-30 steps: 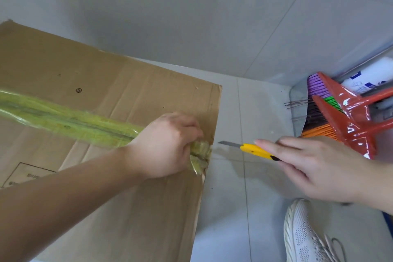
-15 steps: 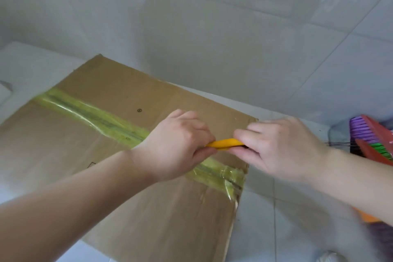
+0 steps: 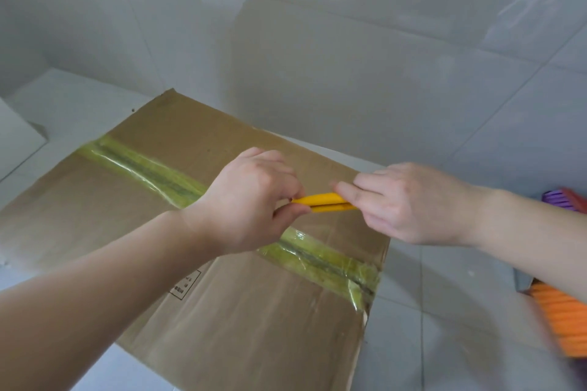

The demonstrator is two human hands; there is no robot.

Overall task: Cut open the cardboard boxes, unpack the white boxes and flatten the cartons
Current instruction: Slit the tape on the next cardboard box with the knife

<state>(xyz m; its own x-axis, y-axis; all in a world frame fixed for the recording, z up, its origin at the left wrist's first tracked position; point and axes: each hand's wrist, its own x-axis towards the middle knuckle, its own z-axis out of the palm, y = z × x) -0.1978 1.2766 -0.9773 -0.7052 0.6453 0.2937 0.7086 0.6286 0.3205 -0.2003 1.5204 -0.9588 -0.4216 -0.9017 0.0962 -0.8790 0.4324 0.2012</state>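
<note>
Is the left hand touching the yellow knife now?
Touching. The head view shows the left hand pinching one end of the yellow knife.

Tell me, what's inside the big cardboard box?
Can't see inside. The cardboard box is closed, with yellow-green tape along its seam. Above it, both hands hold a yellow cutter.

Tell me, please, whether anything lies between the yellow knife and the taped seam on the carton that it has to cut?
Nothing visible lies on the tape below the knife. The left hand and right hand each grip an end of it above the cardboard box. The blade is hidden, so whether it is out cannot be told.
</note>
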